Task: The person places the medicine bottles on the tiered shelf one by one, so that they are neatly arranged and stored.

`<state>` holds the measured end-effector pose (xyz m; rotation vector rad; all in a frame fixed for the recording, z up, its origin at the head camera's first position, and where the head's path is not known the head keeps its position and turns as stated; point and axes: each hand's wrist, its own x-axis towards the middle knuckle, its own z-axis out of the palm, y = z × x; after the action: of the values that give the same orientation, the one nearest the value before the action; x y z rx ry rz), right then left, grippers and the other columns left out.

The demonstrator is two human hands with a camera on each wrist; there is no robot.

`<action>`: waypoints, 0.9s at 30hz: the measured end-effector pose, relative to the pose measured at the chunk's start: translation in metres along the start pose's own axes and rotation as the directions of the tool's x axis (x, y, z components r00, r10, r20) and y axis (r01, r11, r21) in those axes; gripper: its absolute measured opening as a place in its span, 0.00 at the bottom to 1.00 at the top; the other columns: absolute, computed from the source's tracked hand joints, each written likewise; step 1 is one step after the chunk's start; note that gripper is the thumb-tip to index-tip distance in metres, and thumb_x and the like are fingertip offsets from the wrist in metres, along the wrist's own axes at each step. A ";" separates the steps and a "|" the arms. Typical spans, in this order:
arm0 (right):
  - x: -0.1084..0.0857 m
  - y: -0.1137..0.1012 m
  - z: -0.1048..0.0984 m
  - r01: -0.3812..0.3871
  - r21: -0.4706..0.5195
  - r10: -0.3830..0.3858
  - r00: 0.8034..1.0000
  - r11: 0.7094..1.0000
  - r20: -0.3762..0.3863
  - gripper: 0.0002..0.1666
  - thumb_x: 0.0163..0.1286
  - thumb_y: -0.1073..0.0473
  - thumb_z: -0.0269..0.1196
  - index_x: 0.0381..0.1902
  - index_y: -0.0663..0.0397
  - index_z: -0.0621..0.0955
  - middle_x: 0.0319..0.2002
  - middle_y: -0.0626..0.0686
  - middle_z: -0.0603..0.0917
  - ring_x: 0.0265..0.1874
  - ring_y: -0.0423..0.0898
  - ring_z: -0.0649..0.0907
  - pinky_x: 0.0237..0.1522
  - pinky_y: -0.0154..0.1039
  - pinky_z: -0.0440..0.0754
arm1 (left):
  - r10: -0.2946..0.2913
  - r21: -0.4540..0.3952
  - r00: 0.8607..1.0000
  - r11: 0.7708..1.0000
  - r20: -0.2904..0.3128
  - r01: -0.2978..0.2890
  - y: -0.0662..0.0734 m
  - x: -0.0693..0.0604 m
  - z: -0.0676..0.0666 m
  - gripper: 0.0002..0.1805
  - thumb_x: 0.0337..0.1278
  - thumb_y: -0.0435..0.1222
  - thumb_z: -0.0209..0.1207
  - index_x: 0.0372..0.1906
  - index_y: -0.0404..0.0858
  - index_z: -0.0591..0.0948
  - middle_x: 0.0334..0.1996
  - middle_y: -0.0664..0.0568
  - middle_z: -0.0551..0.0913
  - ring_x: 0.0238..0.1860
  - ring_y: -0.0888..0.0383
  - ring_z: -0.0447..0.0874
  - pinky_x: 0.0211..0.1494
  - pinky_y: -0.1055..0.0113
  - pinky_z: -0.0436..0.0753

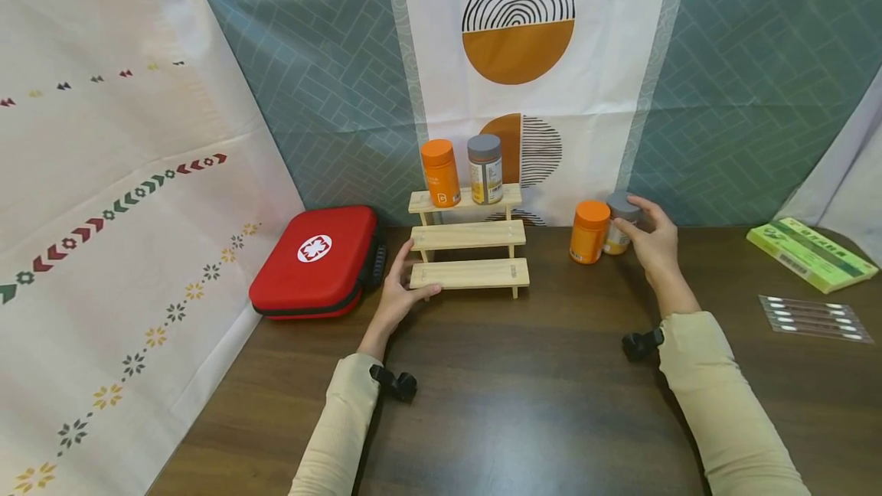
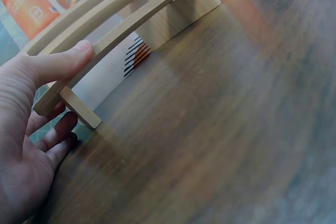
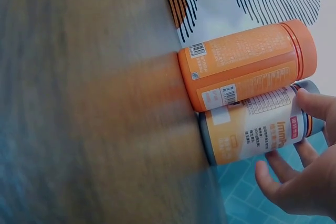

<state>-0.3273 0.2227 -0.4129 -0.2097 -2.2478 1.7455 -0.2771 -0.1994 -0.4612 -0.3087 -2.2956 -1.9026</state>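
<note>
Both arms extend forward, hands well apart, fingers curled.

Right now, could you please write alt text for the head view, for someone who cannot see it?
A person's left hand grips a tiered wooden rack; the right hand holds a grey-lidded jar beside an orange jar. Two more jars stand on the rack's top tier, and a red case lies to its left.

On the worktop, left to right: case, tiered stand, first bottle, adjacent second bottle, then box with swab packet in front. On the stand's top tier, two more bottles. Behind, hanging cloth.
</note>
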 end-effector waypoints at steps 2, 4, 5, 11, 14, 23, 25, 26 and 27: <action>0.000 -0.001 0.000 -0.005 0.004 0.005 1.000 1.000 0.003 0.31 0.70 0.51 0.62 0.70 0.37 0.70 0.73 0.57 0.63 0.66 0.55 0.70 0.56 0.31 0.74 | 0.000 -0.003 1.000 1.000 0.002 0.000 0.000 0.000 0.000 0.56 0.48 0.24 0.69 0.78 0.53 0.51 0.62 0.33 0.70 0.52 0.52 0.73 0.48 0.73 0.76; -0.001 -0.003 0.000 -0.011 0.010 0.011 1.000 1.000 -0.001 0.31 0.70 0.52 0.62 0.70 0.38 0.70 0.73 0.57 0.63 0.68 0.58 0.70 0.60 0.35 0.75 | 0.000 -0.002 1.000 1.000 0.001 0.000 0.001 -0.001 0.000 0.56 0.48 0.25 0.69 0.78 0.53 0.51 0.62 0.33 0.70 0.52 0.52 0.73 0.48 0.72 0.76; -0.001 -0.003 0.000 -0.014 0.014 0.014 1.000 1.000 -0.002 0.31 0.70 0.52 0.62 0.70 0.38 0.70 0.74 0.56 0.63 0.68 0.59 0.70 0.62 0.37 0.75 | -0.001 0.000 1.000 1.000 -0.002 0.001 0.001 -0.001 0.000 0.56 0.48 0.25 0.69 0.78 0.53 0.51 0.62 0.34 0.70 0.52 0.52 0.73 0.48 0.72 0.76; -0.003 -0.007 0.000 -0.055 0.035 0.056 0.998 0.998 -0.031 0.30 0.69 0.54 0.63 0.68 0.36 0.72 0.74 0.53 0.63 0.70 0.57 0.69 0.69 0.47 0.70 | 0.000 -0.002 1.000 1.000 -0.012 0.000 0.001 0.000 0.001 0.55 0.47 0.24 0.69 0.77 0.55 0.54 0.59 0.37 0.73 0.49 0.55 0.75 0.44 0.73 0.77; -0.002 -0.008 0.000 -0.077 0.028 0.078 0.996 0.997 -0.048 0.30 0.68 0.53 0.64 0.67 0.35 0.73 0.74 0.50 0.64 0.68 0.54 0.71 0.68 0.45 0.71 | 0.009 -0.017 1.000 1.000 -0.011 -0.009 0.000 0.000 0.002 0.55 0.47 0.23 0.69 0.77 0.55 0.54 0.58 0.37 0.73 0.48 0.55 0.75 0.40 0.73 0.77; 0.000 -0.007 -0.005 -0.119 0.065 0.125 0.988 0.991 -0.090 0.30 0.65 0.53 0.66 0.66 0.35 0.75 0.73 0.49 0.66 0.51 0.37 0.77 0.49 0.24 0.75 | 0.013 -0.013 1.000 1.000 -0.009 -0.013 0.000 -0.001 0.001 0.55 0.46 0.22 0.69 0.77 0.52 0.54 0.58 0.36 0.73 0.46 0.58 0.76 0.39 0.73 0.77; 0.000 -0.008 -0.006 -0.126 0.059 0.131 0.987 0.990 -0.091 0.31 0.66 0.53 0.66 0.66 0.35 0.74 0.73 0.49 0.65 0.55 0.40 0.77 0.54 0.27 0.76 | 0.013 -0.009 1.000 1.000 -0.011 -0.013 0.000 -0.001 0.001 0.56 0.46 0.22 0.69 0.77 0.51 0.54 0.58 0.36 0.73 0.46 0.58 0.76 0.40 0.73 0.77; 0.000 -0.008 -0.007 -0.127 0.063 0.133 0.986 0.990 -0.097 0.31 0.66 0.53 0.66 0.66 0.35 0.75 0.73 0.48 0.65 0.58 0.42 0.76 0.57 0.30 0.76 | 0.010 -0.008 1.000 1.000 -0.012 -0.010 0.000 -0.001 0.001 0.56 0.46 0.22 0.69 0.77 0.51 0.54 0.58 0.36 0.73 0.46 0.58 0.76 0.40 0.73 0.77; -0.001 -0.009 -0.007 -0.130 0.072 0.137 0.985 0.989 -0.103 0.30 0.66 0.53 0.66 0.66 0.35 0.75 0.73 0.48 0.65 0.60 0.44 0.75 0.60 0.33 0.76 | 0.007 -0.007 1.000 1.000 -0.012 -0.007 0.000 -0.001 0.001 0.56 0.46 0.22 0.69 0.77 0.51 0.53 0.59 0.36 0.73 0.46 0.58 0.76 0.39 0.73 0.77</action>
<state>-0.3239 0.2269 -0.4025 -0.4392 -2.1417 1.8241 -0.2760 -0.1984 -0.4613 -0.3043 -2.2780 -1.9038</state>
